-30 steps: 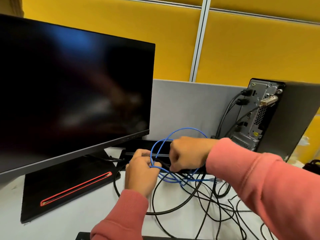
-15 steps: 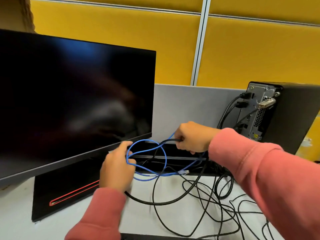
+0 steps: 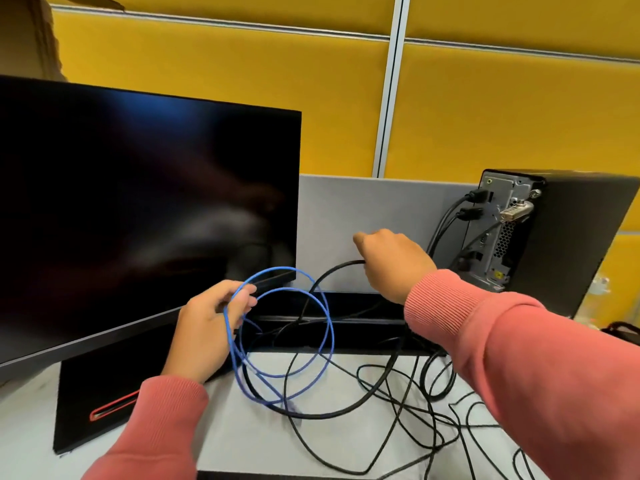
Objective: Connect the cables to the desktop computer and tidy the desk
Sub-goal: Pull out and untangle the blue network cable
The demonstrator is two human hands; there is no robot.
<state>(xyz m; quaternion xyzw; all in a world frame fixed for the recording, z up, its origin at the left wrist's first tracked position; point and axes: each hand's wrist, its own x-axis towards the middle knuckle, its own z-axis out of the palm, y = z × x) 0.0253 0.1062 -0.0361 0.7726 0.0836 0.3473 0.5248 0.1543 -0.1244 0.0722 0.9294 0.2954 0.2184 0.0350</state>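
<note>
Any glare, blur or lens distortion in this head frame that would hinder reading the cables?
Head view: wide-angle bending bows the partition rails and the monitor edge; the dark screen carries soft bluish reflections, no harsh glare. Lighting is even. The blue cable in the left hand is sharp, as is the thick black cable gripped by the right hand. The computer ports read clearly.

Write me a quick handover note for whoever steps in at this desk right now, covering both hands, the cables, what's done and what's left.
Left hand: grips the coiled blue cable in front of the monitor.
Right hand: holds a thick black cable, lifted above the desk.
Desktop computer: upright at right, rear ports facing in.
Done: several black cables already sit in the rear ports.
Left: the blue cable's far end is not seen plugged in; loose black cables lie tangled on the desk and need tidying.
</note>
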